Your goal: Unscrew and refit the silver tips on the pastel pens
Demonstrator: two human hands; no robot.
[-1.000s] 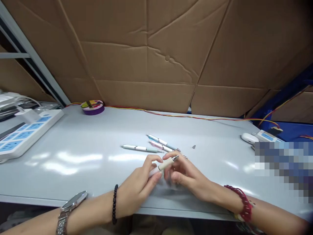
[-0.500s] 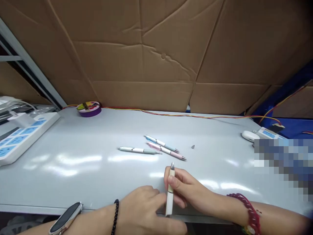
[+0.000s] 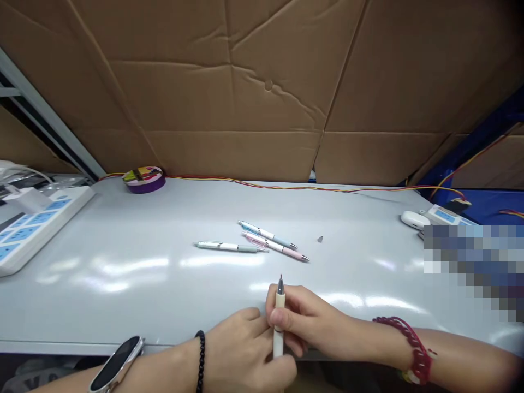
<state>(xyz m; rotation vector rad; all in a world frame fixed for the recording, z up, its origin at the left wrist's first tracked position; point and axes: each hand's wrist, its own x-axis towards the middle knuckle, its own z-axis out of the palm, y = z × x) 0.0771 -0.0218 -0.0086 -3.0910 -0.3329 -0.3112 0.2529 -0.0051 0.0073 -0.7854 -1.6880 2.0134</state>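
A cream and white pen (image 3: 279,339) with a silver tip stands between my two hands, tip pointing away from me. My right hand (image 3: 305,316) pinches its cream barrel between thumb and fingers. My left hand (image 3: 245,349) is closed around the lower white part, its thumb at the near end, which it hides. Beyond my hands three more pens lie on the table: a grey-green and white pen (image 3: 227,247), a pink and white pen (image 3: 276,246) and a blue and white pen (image 3: 267,234). The pink and blue ones lie close together.
A small grey fragment (image 3: 320,239) lies right of the pens on the grey table (image 3: 143,305). A purple tape roll (image 3: 144,181) and a thin cable are along the cardboard back. A white power strip (image 3: 49,224) sits left; a white mouse-like object (image 3: 415,220) lies right.
My left thumb has moved up onto the pen's near end and closed in. A thin point now sticks out of the silver tip. The pen and right hand have shifted slightly left.
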